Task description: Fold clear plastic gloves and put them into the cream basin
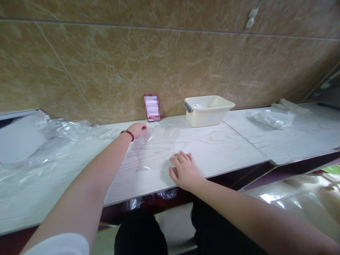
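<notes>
A clear plastic bag [155, 150] lies flat on the white wood-grain counter, its edges hard to make out except for a few shiny creases. My left hand [137, 129], with a red bead bracelet at the wrist, has its fingers curled closed on the bag's far left corner. Spread fingers of my right hand [185, 171] rest flat at the bag's near right side, palm down, gripping nothing. Just beyond my left hand, a phone [152, 108] with a lit, blurred screen leans against the wall.
A cream plastic bin [208, 115] with a grey handle stands by the tiled wall, clear plastic inside. More clear plastic [63, 129] and a white sheet [21, 140] cover the left side. Another heap of clear bags [273, 117] lies at right. My knees are below the counter's front edge.
</notes>
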The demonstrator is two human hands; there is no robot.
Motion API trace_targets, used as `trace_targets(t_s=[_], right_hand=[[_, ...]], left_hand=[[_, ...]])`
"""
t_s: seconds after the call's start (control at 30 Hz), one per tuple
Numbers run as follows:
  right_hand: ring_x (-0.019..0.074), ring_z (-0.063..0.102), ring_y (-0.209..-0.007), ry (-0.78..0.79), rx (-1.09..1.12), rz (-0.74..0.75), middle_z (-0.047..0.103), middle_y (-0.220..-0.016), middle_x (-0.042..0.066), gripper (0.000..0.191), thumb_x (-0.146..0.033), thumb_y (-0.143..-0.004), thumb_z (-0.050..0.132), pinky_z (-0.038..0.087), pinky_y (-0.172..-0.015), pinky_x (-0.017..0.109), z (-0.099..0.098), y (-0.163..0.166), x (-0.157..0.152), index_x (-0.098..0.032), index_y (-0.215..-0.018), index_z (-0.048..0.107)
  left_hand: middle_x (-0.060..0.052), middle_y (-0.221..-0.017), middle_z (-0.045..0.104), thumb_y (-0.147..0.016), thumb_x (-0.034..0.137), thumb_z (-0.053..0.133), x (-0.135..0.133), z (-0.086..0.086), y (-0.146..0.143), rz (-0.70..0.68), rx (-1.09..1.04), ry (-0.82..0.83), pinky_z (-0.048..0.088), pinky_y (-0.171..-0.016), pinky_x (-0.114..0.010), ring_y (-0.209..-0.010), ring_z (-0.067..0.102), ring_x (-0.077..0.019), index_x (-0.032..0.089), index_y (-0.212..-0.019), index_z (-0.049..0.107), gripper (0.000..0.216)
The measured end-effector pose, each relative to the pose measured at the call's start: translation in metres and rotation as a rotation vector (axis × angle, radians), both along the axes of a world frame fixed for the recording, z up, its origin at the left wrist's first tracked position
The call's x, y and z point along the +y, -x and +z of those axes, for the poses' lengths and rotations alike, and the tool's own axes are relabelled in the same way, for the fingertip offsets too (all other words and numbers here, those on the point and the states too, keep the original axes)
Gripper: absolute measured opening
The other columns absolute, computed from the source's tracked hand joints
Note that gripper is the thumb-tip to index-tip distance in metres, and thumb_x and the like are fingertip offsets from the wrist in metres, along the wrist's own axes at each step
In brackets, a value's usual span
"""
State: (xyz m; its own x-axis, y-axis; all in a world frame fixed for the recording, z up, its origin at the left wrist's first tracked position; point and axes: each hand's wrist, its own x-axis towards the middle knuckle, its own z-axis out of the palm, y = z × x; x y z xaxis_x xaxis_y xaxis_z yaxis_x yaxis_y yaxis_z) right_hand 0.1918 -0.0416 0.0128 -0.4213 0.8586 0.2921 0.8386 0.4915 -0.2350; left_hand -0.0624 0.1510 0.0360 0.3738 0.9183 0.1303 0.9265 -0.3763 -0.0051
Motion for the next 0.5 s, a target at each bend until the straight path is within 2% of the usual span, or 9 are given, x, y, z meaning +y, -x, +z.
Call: trace_targets(t_s=[0.3,0.5], right_hand=[[0.0257,0.028,-0.114,0.01,0.001,-0.005,0.046,-0.112,0.011,0.034,-0.036,-0.079,0.036,0.013,-0.093,0.048,0.002,-0.001,0.0,-0.018,-0.105,0.049],[0.0257,0.027,-0.115,0.021,0.005,-0.005,0.045,-0.113,0.011,0.035,-0.037,-0.079,0.035,0.012,-0.094,0.048,0.001,-0.001,0.002,-0.018,-0.105,0.049]], left_hand=[[-0.006,-0.087,0.062,-0.072,0.032,0.039,0.012,-0.011,-0.003,0.043,0.004,-0.039,0.039,-0.073,-0.026,-0.081,0.054,-0.0173,0.018,-0.086,0.062,0.031],[-0.009,-0.092,0.062,-0.074,0.029,0.037,0.001,0.002,-0.003,0.179,-0.047,-0.144,0.04,-0.075,-0.028,-0.084,0.055,-0.0194,0.014,-0.091,0.061,0.033]])
